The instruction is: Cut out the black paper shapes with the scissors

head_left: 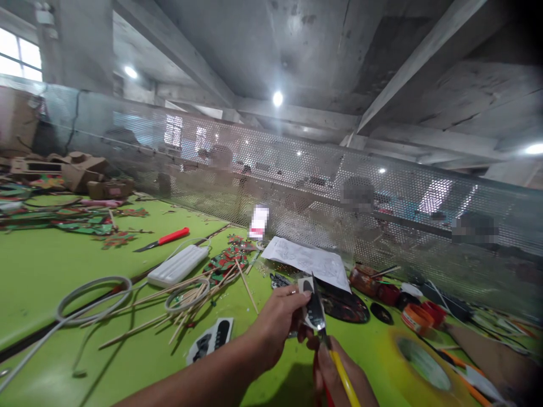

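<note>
My left hand pinches a small white paper piece with a black shape between thumb and fingers, above the green table. In my right hand is a pair of scissors, one handle yellow and the other red. Its blades point up and away from me, right against the paper piece; whether they are cutting it cannot be made out. Left of my left wrist, another white paper piece with black shapes lies on the table.
A clear yellow tape roll stands near right, beside another person's arm. Paint jars and a printed sheet lie beyond. Leftward are wooden sticks, a white power strip and a red-handled knife. A perforated screen borders the table.
</note>
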`<state>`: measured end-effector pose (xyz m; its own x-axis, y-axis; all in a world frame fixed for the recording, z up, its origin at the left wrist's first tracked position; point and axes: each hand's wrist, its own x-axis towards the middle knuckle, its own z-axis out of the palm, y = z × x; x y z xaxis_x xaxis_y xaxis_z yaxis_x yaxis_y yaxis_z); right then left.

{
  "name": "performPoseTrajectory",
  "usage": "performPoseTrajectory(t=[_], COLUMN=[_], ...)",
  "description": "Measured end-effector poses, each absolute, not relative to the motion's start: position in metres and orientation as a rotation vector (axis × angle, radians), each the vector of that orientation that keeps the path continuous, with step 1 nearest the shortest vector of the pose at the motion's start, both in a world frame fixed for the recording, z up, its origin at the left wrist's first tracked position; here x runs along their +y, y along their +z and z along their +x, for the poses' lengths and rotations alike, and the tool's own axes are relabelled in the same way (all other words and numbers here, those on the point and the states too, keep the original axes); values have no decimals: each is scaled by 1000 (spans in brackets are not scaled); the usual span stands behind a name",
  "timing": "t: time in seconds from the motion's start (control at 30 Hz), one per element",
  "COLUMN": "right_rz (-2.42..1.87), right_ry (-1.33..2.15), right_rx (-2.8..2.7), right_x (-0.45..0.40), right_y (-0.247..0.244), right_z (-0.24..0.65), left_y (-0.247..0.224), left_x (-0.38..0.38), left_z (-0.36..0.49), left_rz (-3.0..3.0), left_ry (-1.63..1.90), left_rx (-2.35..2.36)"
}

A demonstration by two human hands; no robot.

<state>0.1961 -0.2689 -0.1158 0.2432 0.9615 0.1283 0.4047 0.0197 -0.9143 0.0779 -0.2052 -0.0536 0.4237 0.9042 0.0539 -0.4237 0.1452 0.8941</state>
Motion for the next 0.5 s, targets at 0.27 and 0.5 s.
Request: performPoseTrajectory(t=[0.27, 0.5], right_rz=[-1582, -1548], right_ry=[693, 651], right_rx=[-1341, -1369], right_x=[-267, -268], right_y=[-116, -115], right_z=[195, 195], left_y=[-56, -56], left_x=[-204, -202], left_z=[78, 79], left_rz=[1062, 1057], left_ry=[1026, 1010], left_rx=[572, 549])
